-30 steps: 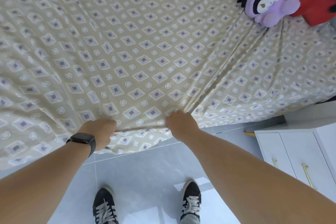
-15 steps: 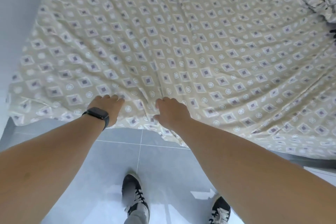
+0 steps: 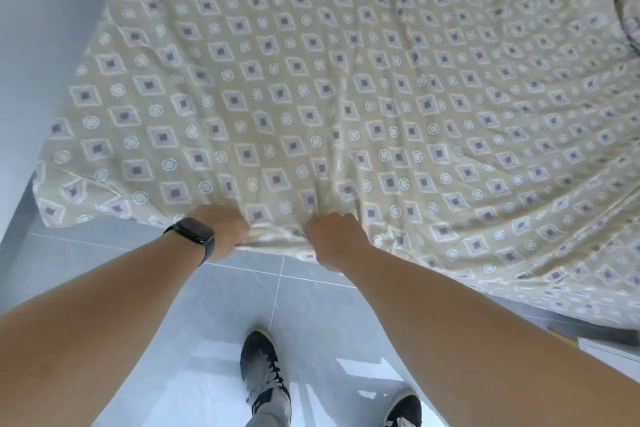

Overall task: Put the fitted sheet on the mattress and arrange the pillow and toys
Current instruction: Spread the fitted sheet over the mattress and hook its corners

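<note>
Cotton-looking cloth is bunched in both hands at the near edge of the bed. The left hand (image 3: 221,232), the one with the dark watch (image 3: 192,236) on its wrist, has its fingers curled tight around the hem. The right hand (image 3: 334,239) sits close beside it and grips the same hem, with a short bit of gathered cloth between the two fists. Both hands hold the fitted sheet (image 3: 346,87) low, right where it hangs off the side above the grey tiled floor (image 3: 294,305). From the hands, the sheet spreads away and up across the bed, and its long way runs left to right in front of the person. The loose corner (image 3: 52,208) lies out to the left, near the pale wall (image 3: 34,45), so the left hand is the nearer one to it. I think that corner comes next, and the hands need to slide left along the hem to reach it. The sheet is beige with small purple squares and white rings. It has soft folds that fan out from the fists, and it looks bumpy, not yet pulled flat. Far off at the top right some cloth sits in a crumpled heap. Two dark shoes (image 3: 266,381) stand on the floor below the arms.
</note>
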A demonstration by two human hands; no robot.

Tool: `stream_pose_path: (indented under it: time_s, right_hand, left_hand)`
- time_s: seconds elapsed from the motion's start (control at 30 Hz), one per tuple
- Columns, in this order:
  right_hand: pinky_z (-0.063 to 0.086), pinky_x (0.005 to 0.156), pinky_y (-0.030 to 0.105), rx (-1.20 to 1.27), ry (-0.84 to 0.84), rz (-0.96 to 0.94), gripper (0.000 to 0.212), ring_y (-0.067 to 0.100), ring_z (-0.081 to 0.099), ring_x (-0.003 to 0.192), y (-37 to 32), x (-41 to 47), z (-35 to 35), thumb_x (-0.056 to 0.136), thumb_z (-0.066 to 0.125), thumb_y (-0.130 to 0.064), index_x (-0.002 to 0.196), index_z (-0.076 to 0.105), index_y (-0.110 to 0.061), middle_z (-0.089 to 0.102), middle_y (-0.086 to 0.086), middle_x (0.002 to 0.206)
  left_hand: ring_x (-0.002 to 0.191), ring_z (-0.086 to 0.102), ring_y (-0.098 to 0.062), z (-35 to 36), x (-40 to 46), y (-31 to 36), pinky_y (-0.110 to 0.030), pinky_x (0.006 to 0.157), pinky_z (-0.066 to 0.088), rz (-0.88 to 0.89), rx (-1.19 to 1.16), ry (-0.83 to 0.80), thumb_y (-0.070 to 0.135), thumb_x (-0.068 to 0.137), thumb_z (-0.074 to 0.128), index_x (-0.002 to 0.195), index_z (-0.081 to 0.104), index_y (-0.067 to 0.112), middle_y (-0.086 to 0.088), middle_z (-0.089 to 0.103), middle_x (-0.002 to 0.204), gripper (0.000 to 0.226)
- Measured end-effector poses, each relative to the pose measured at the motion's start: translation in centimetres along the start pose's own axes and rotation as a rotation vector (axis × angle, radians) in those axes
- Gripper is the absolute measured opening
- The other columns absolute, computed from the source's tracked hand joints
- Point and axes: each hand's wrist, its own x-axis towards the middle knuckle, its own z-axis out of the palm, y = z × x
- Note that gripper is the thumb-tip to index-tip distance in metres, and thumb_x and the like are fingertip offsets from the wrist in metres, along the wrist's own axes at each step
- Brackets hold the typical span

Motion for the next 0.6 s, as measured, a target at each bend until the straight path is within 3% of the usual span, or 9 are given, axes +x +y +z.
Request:
stream_pose_path:
  time_s: [0.1,0.17,0.2,0.27,0.3,0.37,0.47,0.53,0.6]
  right_hand:
    - [0.049,0.07,0.035,0.1,-0.115,-0.154,0.022,0.03,0.068,0.087,-3.1,-1.4,1.4,0.082,0.059,0.004,0.096,0.064,-0.013,0.067,0.004,0.092]
    - [0.052,0.072,0.037,0.19,-0.144,-0.2,0.021,0.03,0.066,0.087,-5.0,-1.6,2.7,0.084,0.058,0.002,0.098,0.063,-0.014,0.066,0.003,0.093]
    - [0.052,0.073,0.037,0.224,-0.121,-0.213,0.019,0.03,0.065,0.088,-5.5,-1.3,2.9,0.086,0.058,-0.001,0.097,0.062,-0.015,0.066,0.002,0.093]
    - [0.048,0.072,0.037,0.267,-0.019,-0.204,0.008,0.03,0.063,0.09,-4.7,-0.8,2.8,0.093,0.055,-0.012,0.096,0.061,-0.017,0.064,0.002,0.095]
    - [0.046,0.074,0.038,0.275,0.067,-0.18,0.01,0.031,0.061,0.096,-3.7,-0.5,2.5,0.098,0.053,-0.021,0.102,0.061,-0.017,0.064,0.004,0.101]
    - [0.044,0.086,0.043,0.254,0.244,-0.072,0.026,0.033,0.057,0.108,-1.0,0.1,1.8,0.101,0.049,-0.033,0.119,0.057,-0.016,0.06,0.006,0.118]
    - [0.042,0.089,0.044,0.209,0.274,0.113,0.045,0.032,0.053,0.112,3.4,0.1,1.7,0.097,0.052,-0.048,0.13,0.047,-0.017,0.052,0.006,0.123]
    - [0.041,0.089,0.044,0.162,0.157,0.104,0.056,0.032,0.051,0.116,5.0,-0.7,2.3,0.092,0.058,-0.053,0.132,0.045,-0.018,0.05,0.006,0.128]
    - [0.042,0.091,0.045,0.051,0.103,0.063,0.058,0.032,0.05,0.119,6.0,-1.7,3.3,0.092,0.062,-0.045,0.138,0.041,-0.016,0.045,0.008,0.14]
  left_hand:
    - [0.082,0.051,-0.025,2.7,-1.2,-0.6,-0.03,0.078,0.048,-0.044,0.038,-0.242,0.013,0.094,0.051,0.092,0.057,0.019,-0.002,0.054,0.092,0.008]
    - [0.1,0.06,-0.029,4.1,-1.4,-0.7,-0.034,0.088,0.051,-0.042,0.133,-0.264,0.017,0.098,0.05,0.122,0.06,0.022,-0.006,0.063,0.109,0.026]
    - [0.114,0.06,-0.029,4.3,-1.7,-0.9,-0.036,0.091,0.049,-0.058,0.164,-0.274,0.017,0.097,0.05,0.14,0.051,0.023,-0.006,0.063,0.125,0.043]
    - [0.124,0.057,-0.028,3.2,-1.4,-1.0,-0.034,0.091,0.046,-0.09,0.156,-0.337,0.017,0.095,0.052,0.147,0.043,0.024,-0.005,0.059,0.136,0.053]
    - [0.116,0.061,-0.026,2.3,-1.1,-0.9,-0.031,0.083,0.046,-0.093,0.149,-0.32,0.019,0.094,0.054,0.138,0.053,0.022,-0.003,0.064,0.126,0.045]
    - [0.098,0.064,-0.023,0.0,-0.5,-0.7,-0.028,0.073,0.043,-0.083,0.1,-0.137,0.026,0.095,0.053,0.112,0.064,0.024,0.002,0.064,0.106,0.02]
    - [0.106,0.059,-0.021,-3.7,0.8,0.3,-0.032,0.072,0.044,-0.07,-0.069,0.265,0.037,0.096,0.049,0.117,0.055,0.028,0.005,0.056,0.114,0.024]
    - [0.106,0.057,-0.021,-5.1,1.9,1.5,-0.034,0.074,0.045,-0.041,-0.171,0.289,0.049,0.089,0.061,0.119,0.047,0.027,0.007,0.051,0.116,0.04]
    - [0.104,0.059,-0.023,-5.7,2.7,2.8,-0.036,0.076,0.048,-0.027,-0.151,0.183,0.044,0.089,0.067,0.11,0.049,0.022,0.004,0.051,0.114,0.035]
